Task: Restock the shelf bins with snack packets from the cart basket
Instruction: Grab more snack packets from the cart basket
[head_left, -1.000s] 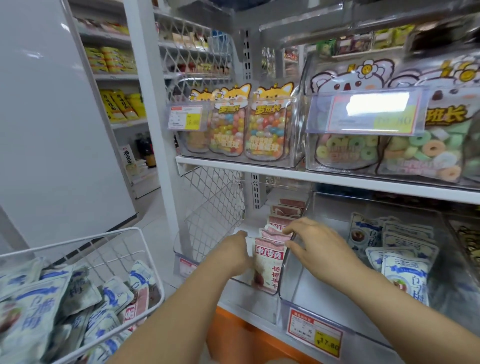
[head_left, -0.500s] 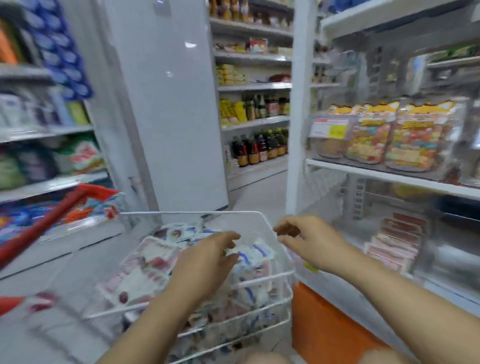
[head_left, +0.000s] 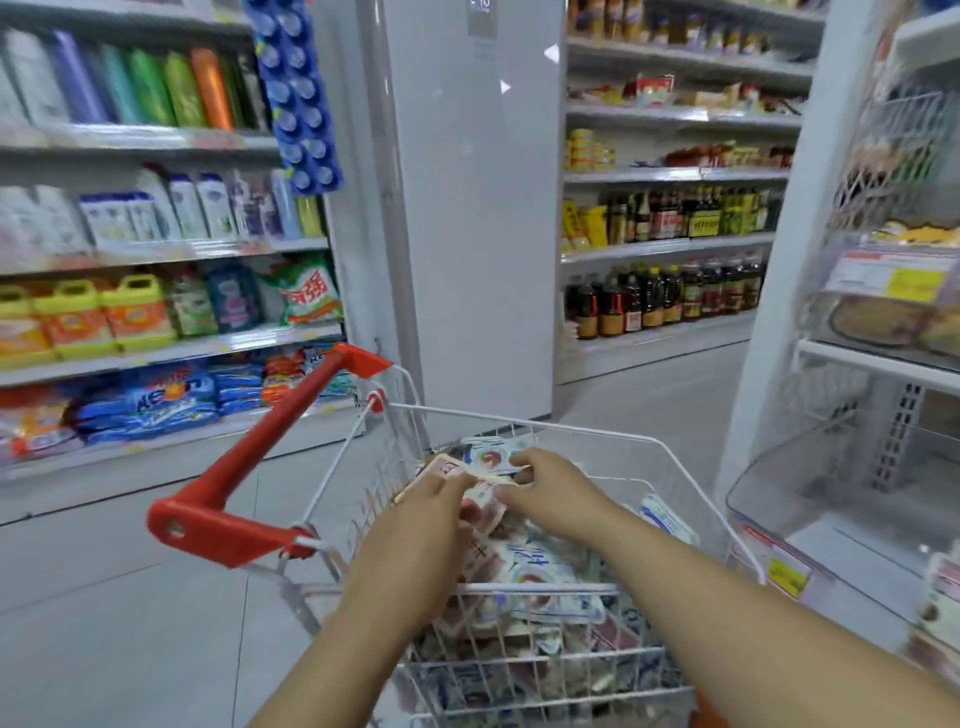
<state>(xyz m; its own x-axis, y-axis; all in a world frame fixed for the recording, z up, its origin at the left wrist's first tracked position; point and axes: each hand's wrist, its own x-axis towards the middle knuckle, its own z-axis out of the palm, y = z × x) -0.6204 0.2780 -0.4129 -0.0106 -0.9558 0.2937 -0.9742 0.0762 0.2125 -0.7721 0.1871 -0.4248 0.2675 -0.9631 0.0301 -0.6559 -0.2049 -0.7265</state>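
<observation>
Both hands reach into the white cart basket (head_left: 540, 588), near the middle. The left hand (head_left: 431, 512) and the right hand (head_left: 558, 493) pinch a pink snack packet (head_left: 480, 486) on top of the pile, probably to lift it out. The clear shelf bin (head_left: 810, 488) sits close on the right, so the carry is short.

Supermarket aisle, pale grey floor (head_left: 130, 649). At ten o'clock, shelves of detergent bottles (head_left: 171, 349); at twelve, a glossy white pillar (head_left: 478, 234); at two, shelves of dark sauce bottles (head_left: 665, 247).
</observation>
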